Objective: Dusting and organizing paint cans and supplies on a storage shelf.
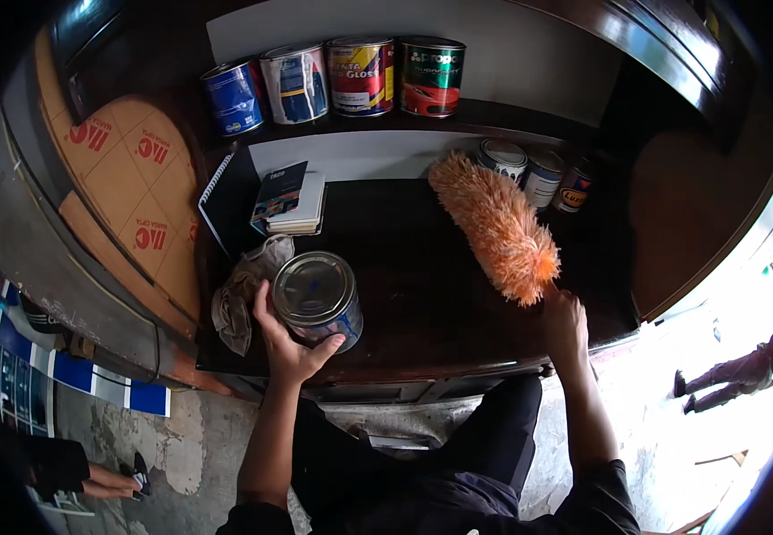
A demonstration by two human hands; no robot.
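My left hand (293, 345) curves around the near left side of a paint can (316, 287) with a metal lid, its thumb and fingers spread along the can's wall. The can stands upright near the front of a dark wooden surface (404, 303). In my right hand (566, 322) is the handle end of a fluffy orange duster (498, 223); the fingers are wrapped round it and hide the handle. Pointing away to the far left, the duster's head lies in front of smaller cans (543, 176). A crumpled grey rag (236, 303) sits just left of the paint can.
Several paint cans (361, 78) line the raised shelf at the back. A spiral notebook (228, 201) leans at the left, beside stacked books (295, 201). Brown printed board (132, 169) covers the left side. One person's legs (110, 481) show at lower left; another person (743, 370) is at far right.
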